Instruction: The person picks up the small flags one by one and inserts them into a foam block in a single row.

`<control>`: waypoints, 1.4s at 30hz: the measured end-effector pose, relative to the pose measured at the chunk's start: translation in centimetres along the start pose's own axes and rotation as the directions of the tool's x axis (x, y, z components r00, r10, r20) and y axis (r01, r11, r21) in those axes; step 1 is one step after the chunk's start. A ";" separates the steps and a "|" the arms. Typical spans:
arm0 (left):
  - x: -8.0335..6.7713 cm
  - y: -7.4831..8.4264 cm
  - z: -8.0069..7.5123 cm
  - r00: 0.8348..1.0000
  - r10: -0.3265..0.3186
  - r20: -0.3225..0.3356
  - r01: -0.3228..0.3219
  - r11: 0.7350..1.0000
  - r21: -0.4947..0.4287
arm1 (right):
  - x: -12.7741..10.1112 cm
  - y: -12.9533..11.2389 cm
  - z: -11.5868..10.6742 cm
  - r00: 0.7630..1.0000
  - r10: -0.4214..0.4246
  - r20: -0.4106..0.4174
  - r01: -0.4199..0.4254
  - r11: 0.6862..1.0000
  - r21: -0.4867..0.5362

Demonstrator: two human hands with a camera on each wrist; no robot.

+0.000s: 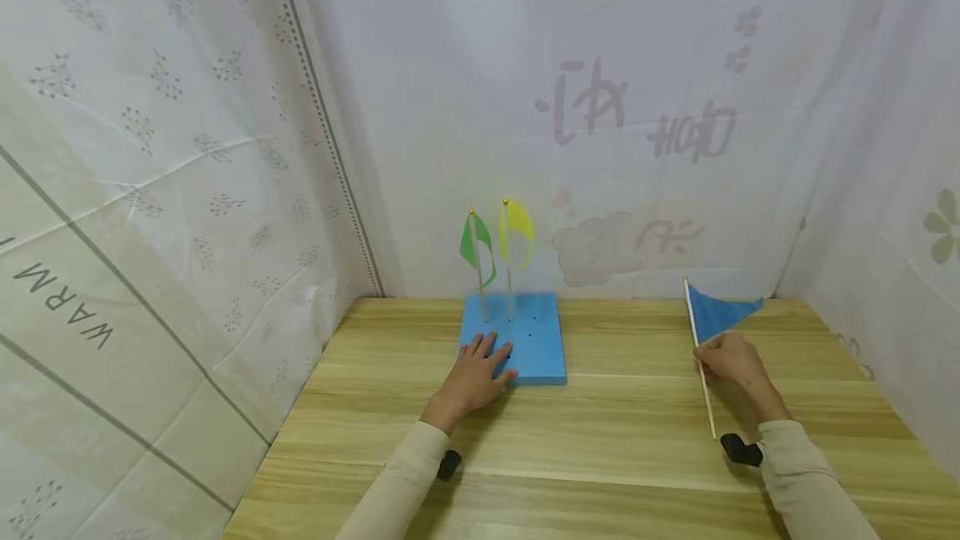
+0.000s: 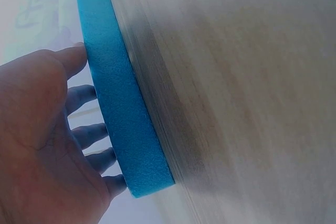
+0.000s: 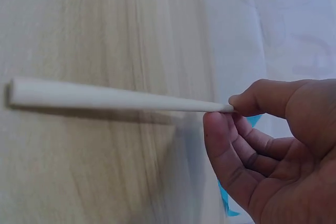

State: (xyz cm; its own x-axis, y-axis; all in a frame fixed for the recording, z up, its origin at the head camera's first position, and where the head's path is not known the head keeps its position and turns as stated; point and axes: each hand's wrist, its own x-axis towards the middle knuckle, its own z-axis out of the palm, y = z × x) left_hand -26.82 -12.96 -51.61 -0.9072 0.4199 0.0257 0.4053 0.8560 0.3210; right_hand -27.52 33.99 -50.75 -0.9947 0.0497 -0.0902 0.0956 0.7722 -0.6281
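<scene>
My left hand (image 1: 472,377) rests with spread fingers on the front left of a blue foam board (image 1: 546,352). In the left wrist view, the fingertips touch the top face of the board (image 2: 113,85). A green flag (image 1: 468,245) and a yellow flag (image 1: 520,222) stand upright at the board's back left, their sticks meeting its surface. To the right, my right hand (image 1: 737,363) pinches a blue triangular flag (image 1: 711,312) by its thin pale stick (image 3: 105,96), just below the cloth. The stick leans slightly, its lower end pointing towards me.
Small dark holes (image 1: 530,335) show in the board. The wooden table (image 1: 622,423) reaches back to a printed curtain (image 1: 465,107), with more curtain at both sides. Black wrist-worn pieces (image 1: 741,449) show by both wrists.
</scene>
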 end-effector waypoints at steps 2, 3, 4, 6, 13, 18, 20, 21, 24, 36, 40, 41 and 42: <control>0.0 0.0 -0.1 1.000 0.000 0.002 0.000 1.000 -0.002 | 0.0 -0.1 0.0 1.000 0.003 0.000 -0.003 1.000 0.017; 0.0 0.0 -0.1 1.000 0.000 0.001 0.000 1.000 -0.003 | 0.0 -0.2 0.0 1.000 0.001 -0.001 -0.001 1.000 0.021; 0.0 0.1 -0.1 1.000 -0.001 0.002 0.001 1.000 -0.005 | 0.0 -0.3 0.0 1.000 -0.002 -0.003 0.002 1.000 0.023; 0.0 0.1 -0.1 1.000 0.000 0.002 0.000 1.000 -0.006 | 0.0 -0.5 0.0 1.000 -0.005 -0.008 0.005 1.000 0.029; 0.1 -0.1 0.1 1.000 0.007 -0.001 -0.007 1.000 0.002 | 0.2 -1.5 -0.1 0.998 -0.058 -0.035 0.060 0.996 0.061; 0.0 -0.2 0.0 1.000 0.011 0.002 -0.011 1.000 0.013 | 0.4 -2.1 0.1 0.989 -0.125 -0.082 0.129 0.991 0.038; 0.1 -0.2 0.0 1.000 0.005 0.008 -0.005 1.000 0.016 | 0.5 -2.4 0.1 0.987 -0.135 -0.087 0.141 0.988 0.057; 0.1 -0.2 0.0 1.000 0.001 0.009 -0.001 1.000 0.013 | 0.5 -2.5 0.1 0.987 -0.137 -0.087 0.143 0.987 0.072; 0.2 -0.2 0.0 1.000 -0.006 0.015 0.006 1.000 0.016 | 0.7 -3.1 0.1 0.989 -0.123 -0.080 0.132 0.984 0.119; 0.0 0.0 -0.1 1.000 -0.005 0.012 0.004 1.000 0.020 | 1.1 -5.4 0.2 0.983 -0.137 -0.125 0.159 0.968 0.192; 0.1 0.0 -0.1 1.000 -0.007 0.013 0.006 1.000 0.025 | 1.3 -6.1 0.3 0.977 -0.155 -0.146 0.181 0.965 0.190; 0.1 0.0 -0.1 1.000 -0.008 0.013 0.007 1.000 0.024 | 1.3 -6.4 0.3 0.976 -0.158 -0.149 0.185 0.963 0.194; 0.1 -0.1 -0.1 1.000 -0.009 0.014 0.008 1.000 0.022 | 1.3 -6.6 0.3 0.976 -0.160 -0.151 0.188 0.962 0.197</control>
State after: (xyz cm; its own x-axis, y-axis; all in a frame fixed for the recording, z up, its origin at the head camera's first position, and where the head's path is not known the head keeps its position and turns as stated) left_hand -26.98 -12.98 -51.56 -0.9091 0.4165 0.0100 0.4001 0.8660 0.2999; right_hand -29.44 28.75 -46.94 -0.9915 0.0208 0.1287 -0.0873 0.6274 -0.7738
